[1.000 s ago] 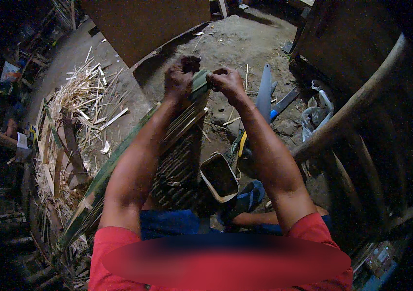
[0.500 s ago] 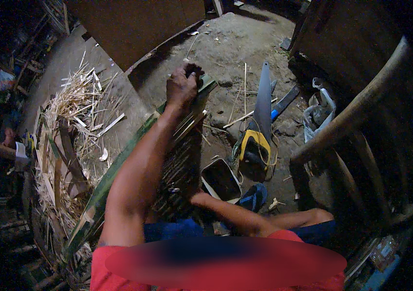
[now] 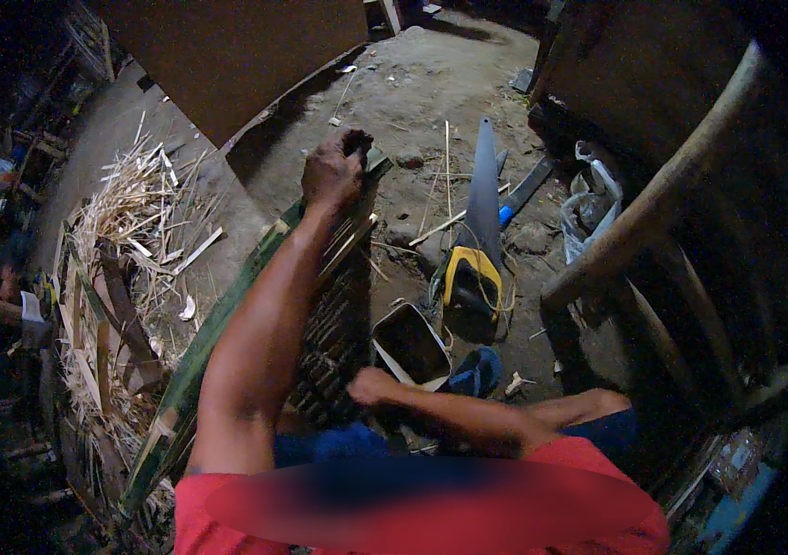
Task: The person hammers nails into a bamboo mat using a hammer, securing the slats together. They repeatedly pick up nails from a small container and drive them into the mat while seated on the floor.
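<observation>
My left hand (image 3: 332, 176) is stretched far forward with its fingers curled, close to the far end of a long green bamboo pole (image 3: 218, 356). Its fingertips are in shadow, and I cannot make out what they grip. The pole slants from the lower left up toward that hand. Nearer my body, my right hand (image 3: 372, 385) is closed in a fist beside a dark slatted piece (image 3: 324, 347) that lies between my arms; whatever the fist holds is hidden. Pale split strips (image 3: 352, 242) stick out along the slatted piece.
A heap of pale shavings (image 3: 148, 190) lies at the left. To the right are an open rectangular container (image 3: 412, 344), a yellow-handled handsaw (image 3: 483, 199), a blue-handled blade (image 3: 528, 190), a plastic bag (image 3: 590, 208) and a thick curved wooden pole (image 3: 662, 190). A blue sandal (image 3: 477, 372) lies near my knee.
The whole view has shifted slightly, so most things sit further left. My right fist shows more plainly beside the slatted piece. My left hand stays by the pole's far end.
</observation>
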Tool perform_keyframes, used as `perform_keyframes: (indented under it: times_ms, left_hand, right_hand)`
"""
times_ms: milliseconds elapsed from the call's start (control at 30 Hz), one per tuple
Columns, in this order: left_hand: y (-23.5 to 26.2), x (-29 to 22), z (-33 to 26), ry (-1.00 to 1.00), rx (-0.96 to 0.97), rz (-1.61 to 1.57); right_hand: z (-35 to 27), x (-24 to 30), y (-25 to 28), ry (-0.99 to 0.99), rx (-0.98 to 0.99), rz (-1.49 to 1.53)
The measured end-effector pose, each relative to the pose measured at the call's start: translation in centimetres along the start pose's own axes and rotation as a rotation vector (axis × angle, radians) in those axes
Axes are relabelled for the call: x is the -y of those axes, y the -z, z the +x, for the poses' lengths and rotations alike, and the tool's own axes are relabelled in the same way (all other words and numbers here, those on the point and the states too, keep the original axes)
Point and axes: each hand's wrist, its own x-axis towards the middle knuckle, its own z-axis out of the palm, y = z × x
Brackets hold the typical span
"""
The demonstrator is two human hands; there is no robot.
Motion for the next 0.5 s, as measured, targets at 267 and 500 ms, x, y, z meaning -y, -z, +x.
perform_keyframes:
  times_ms: [267,500]
  left_hand:
    - [-1.1,0.8,0.0,-0.094,-0.011,0.125]
    - [-1.3,0.8,0.1,-0.110,-0.029,-0.002]
  right_hand:
    - [-18.2,-1.1,10.5,-0.184,-0.914,0.446]
    - [-24.8,5.3,21.2,0.109,-1.350,0.121]
